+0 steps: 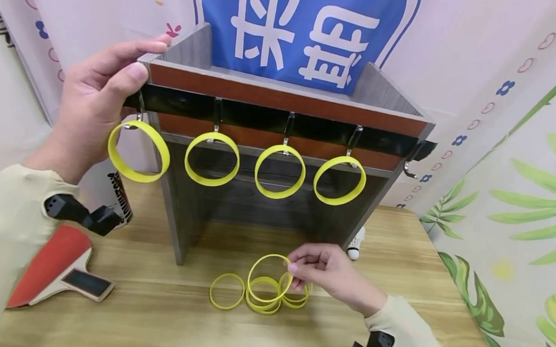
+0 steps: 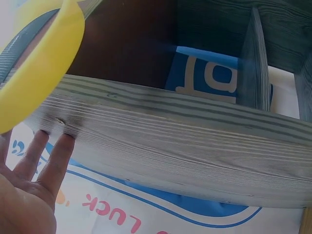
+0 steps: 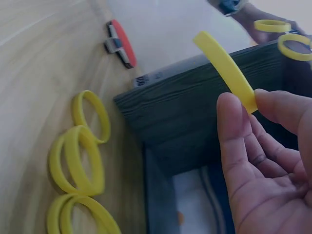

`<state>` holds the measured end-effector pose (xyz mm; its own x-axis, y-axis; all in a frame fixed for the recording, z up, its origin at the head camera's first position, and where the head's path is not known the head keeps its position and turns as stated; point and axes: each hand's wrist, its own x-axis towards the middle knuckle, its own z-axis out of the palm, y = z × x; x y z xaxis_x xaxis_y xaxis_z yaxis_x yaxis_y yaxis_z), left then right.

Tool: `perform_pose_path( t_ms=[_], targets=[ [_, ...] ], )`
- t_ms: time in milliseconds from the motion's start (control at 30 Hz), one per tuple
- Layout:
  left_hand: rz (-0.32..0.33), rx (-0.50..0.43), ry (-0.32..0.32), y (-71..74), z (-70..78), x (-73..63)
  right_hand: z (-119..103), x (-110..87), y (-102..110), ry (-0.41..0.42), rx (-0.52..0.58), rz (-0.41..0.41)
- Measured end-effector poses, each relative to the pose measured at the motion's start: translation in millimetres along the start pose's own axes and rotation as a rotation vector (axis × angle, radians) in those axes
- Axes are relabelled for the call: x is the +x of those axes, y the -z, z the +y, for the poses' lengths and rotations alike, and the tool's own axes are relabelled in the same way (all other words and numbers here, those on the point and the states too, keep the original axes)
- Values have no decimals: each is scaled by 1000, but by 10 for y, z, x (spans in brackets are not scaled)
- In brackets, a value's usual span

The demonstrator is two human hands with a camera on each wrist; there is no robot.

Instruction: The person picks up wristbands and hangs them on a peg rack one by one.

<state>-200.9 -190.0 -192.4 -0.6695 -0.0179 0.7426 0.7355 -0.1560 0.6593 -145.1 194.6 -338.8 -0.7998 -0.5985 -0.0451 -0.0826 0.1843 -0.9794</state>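
Note:
My right hand (image 1: 331, 275) pinches a yellow ring (image 3: 226, 70) between thumb and forefinger, above the wooden table. Beneath it lie several more yellow rings (image 1: 226, 291), some overlapping. My left hand (image 1: 91, 96) is at the upper left corner of a grey wooden shelf (image 1: 175, 209); in the left wrist view its extended fingertips touch the side panel (image 2: 170, 131). Across the shelf's front runs a black strip (image 1: 253, 112) with metal hooks. Yellow rings (image 1: 210, 180) hang from several hooks, one close to my left hand. The rightmost hook (image 1: 409, 171) carries no ring.
A red table tennis bat (image 1: 57, 263) lies on the table (image 1: 154, 325) at the left, near a can with black lettering (image 1: 121, 198). Beside the shelf's right side is a shuttlecock (image 1: 356, 244). Printed cloth (image 1: 513, 156) hangs behind and at the right.

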Motion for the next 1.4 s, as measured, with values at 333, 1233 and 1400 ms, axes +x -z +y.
perform_pose_path(
  t_ms=[333,1233,1400],
  targets=[
    [-10,-5,-9,16,6,4,-337,-310,308,100,-128,110],
    [-16,8,4,35,-6,-1,-945,-743,866,537,101,302],
    [-15,29,19,48,8,4,-1009,-770,941,600,198,374]
  ],
)
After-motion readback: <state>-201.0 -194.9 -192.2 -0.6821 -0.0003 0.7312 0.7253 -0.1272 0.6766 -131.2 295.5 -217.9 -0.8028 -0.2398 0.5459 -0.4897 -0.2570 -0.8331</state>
